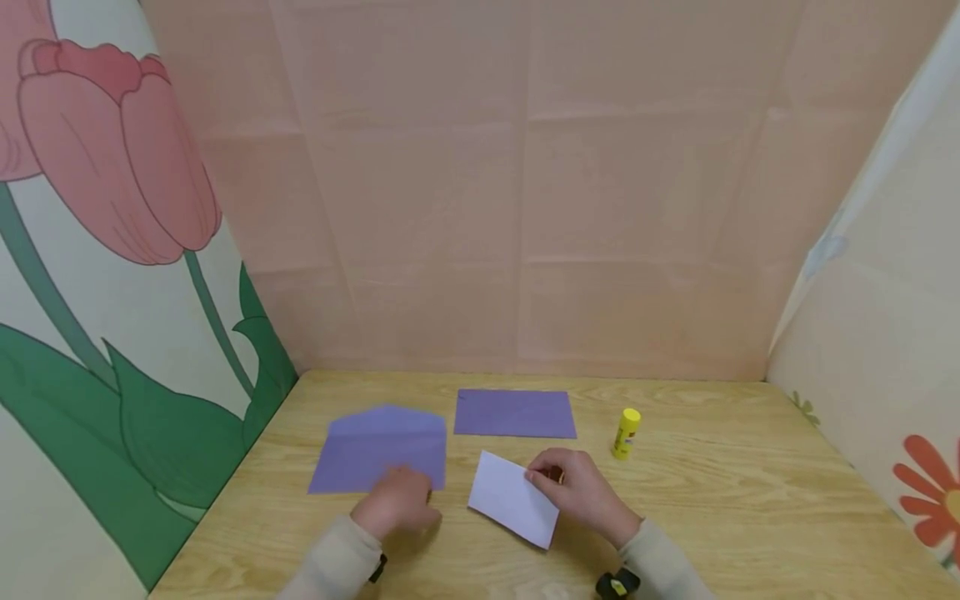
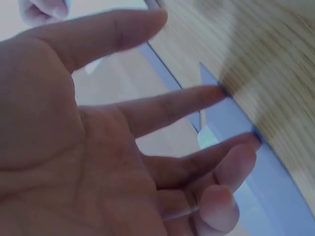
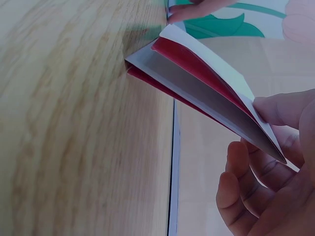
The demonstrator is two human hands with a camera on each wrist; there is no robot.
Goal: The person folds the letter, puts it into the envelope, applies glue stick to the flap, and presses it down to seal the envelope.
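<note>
In the head view my right hand [image 1: 581,492] pinches one edge of a folded white card [image 1: 513,496] between thumb and fingers. The right wrist view shows the card [image 3: 216,69] tilted and partly spread, with red layers inside its fold. My left hand [image 1: 397,502] is at the lower edge of a purple envelope [image 1: 378,454], which lies flat with its pointed flap folded out away from me. From the left wrist, the fingers of that hand are spread, and the index and middle fingertips touch the envelope's edge [image 2: 236,118].
Another purple envelope [image 1: 513,414] lies farther back on the wooden table [image 1: 705,500]. To its right, a yellow glue stick [image 1: 626,435] stands upright with its cap on. A pinkish sheet [image 1: 525,208] hangs behind the table, and a tulip-printed panel [image 1: 120,158] borders it on the left.
</note>
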